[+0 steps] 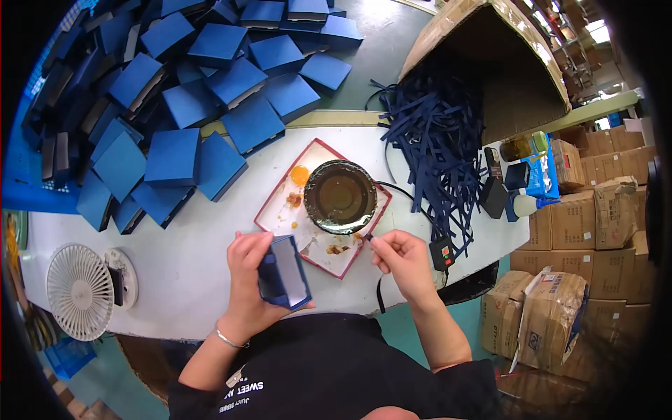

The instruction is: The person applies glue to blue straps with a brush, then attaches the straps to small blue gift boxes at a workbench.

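Observation:
My left hand is wrapped round a small open blue box, tilted so its pale inside shows. My right hand is closed in a pinch on a dark blue ribbon. One short end pokes out at the fingertips and a longer part hangs below the hand. Just beyond those fingertips is a round pot of brownish liquid. It stands on a white tray with a red rim, spotted with amber lumps.
Many blue boxes are heaped at the left and back. Dark blue ribbons spill from a cardboard carton at back right. A white fan stands at left. A controller with a red switch lies right of my right hand.

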Available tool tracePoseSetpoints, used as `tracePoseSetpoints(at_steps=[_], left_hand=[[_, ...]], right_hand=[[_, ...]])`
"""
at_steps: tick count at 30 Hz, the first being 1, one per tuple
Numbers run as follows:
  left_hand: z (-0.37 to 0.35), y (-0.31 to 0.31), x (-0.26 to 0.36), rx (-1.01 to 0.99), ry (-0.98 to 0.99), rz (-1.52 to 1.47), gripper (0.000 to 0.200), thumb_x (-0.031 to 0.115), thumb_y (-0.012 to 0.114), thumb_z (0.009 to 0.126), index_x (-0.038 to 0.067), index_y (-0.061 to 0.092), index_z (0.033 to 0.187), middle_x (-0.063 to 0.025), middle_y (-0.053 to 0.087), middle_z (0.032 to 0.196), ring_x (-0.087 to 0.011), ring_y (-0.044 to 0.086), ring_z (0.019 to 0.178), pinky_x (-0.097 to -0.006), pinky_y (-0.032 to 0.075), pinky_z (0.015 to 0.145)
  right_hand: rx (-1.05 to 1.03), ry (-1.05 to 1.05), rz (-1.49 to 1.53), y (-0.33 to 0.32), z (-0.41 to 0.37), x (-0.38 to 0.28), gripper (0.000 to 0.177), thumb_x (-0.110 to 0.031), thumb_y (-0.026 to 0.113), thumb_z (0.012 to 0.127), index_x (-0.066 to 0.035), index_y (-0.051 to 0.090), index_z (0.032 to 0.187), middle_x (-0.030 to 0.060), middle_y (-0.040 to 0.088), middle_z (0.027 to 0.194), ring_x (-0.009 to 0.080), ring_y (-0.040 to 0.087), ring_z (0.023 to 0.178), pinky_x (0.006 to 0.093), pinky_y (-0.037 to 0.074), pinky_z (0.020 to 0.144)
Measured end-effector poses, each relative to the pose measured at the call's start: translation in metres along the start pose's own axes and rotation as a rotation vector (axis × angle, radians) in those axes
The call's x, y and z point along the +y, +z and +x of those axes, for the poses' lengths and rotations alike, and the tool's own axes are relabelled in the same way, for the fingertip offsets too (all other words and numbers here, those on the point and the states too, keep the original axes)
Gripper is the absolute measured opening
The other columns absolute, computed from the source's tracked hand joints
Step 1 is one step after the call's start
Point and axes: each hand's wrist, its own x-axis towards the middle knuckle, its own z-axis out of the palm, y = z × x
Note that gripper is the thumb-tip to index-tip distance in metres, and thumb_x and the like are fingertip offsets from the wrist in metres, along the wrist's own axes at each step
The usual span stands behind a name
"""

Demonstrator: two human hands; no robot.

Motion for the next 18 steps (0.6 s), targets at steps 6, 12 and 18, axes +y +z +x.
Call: tracePoseSetpoints(at_steps=[6, 12, 18], left_hand=[[0.016, 0.006, 0.018, 0.07, 0.122, 0.147, 0.093, 0.025, 0.096, 0.06, 0.015, 0.05, 0.14, -0.0128, 0.051, 0.136, -0.0376, 0.047, 0.127, -0.0618, 0.032, 0.115], [0.01, 0.006, 0.026, 0.106, 0.178, 0.167, 0.079, 0.02, 0.091, 0.062, 0.025, 0.061, 0.135, -0.0045, 0.052, 0.138, -0.0342, 0.045, 0.129, -0.0644, 0.026, 0.119], [0.006, 0.003, 0.03, 0.115, 0.22, 0.214, 0.063, 0.025, 0.087, 0.071, 0.029, 0.065, 0.13, -0.0011, 0.054, 0.137, -0.0315, 0.044, 0.13, -0.0647, 0.025, 0.12]], right_hand=[[-0.11, -0.273, -0.3, 0.034, -0.055, -0.027, 0.01, -0.005, 0.074, 0.092, 0.001, 0.068, 0.089, 0.0012, 0.067, 0.075, 0.0038, 0.057, 0.065, 0.0203, 0.044, 0.058], [-0.138, -0.447, -0.488, 0.056, -0.057, -0.031, 0.015, -0.004, 0.079, 0.087, 0.0, 0.066, 0.082, 0.0053, 0.066, 0.072, 0.0066, 0.057, 0.058, 0.0226, 0.044, 0.051], [-0.156, -0.439, -0.584, 0.059, -0.056, -0.031, 0.014, -0.003, 0.079, 0.088, 0.001, 0.066, 0.083, 0.0077, 0.068, 0.076, 0.0095, 0.063, 0.061, 0.0241, 0.05, 0.053]])
